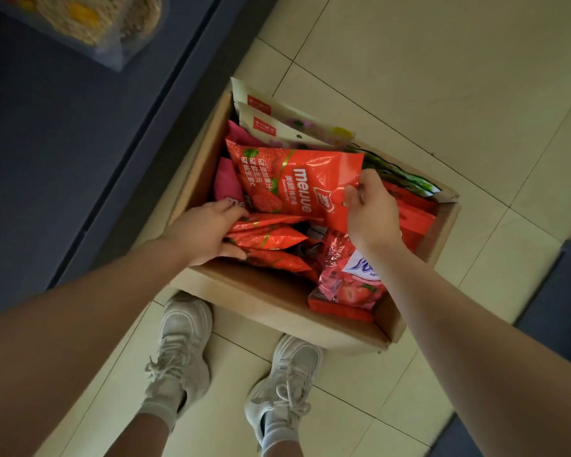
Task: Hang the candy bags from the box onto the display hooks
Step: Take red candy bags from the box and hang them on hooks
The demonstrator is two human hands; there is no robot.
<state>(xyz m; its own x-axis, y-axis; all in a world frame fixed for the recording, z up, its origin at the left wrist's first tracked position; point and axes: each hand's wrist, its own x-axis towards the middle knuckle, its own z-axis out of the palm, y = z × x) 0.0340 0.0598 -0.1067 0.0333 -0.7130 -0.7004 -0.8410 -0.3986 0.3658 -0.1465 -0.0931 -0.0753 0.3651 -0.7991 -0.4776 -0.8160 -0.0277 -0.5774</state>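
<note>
An open cardboard box (271, 301) stands on the tiled floor in front of my feet, filled with candy bags. My right hand (371, 211) pinches the top edge of a red "meijue" gummy bag (294, 183), which lies tilted above the others. My left hand (205, 230) reaches into the box's left side and grips a stack of similar red bags (267, 237) lying edge-on. A pink strawberry candy bag (350, 285) lies near the box's front right corner. No display hooks are in view.
A dark blue display base (63, 153) runs along the left, with a clear snack bag (103, 24) hanging at the top left. Cream paper bags (277, 123) stand at the box's far end. A dark blue mat (557, 291) lies at the right. My sneakers (178, 351) stand below the box.
</note>
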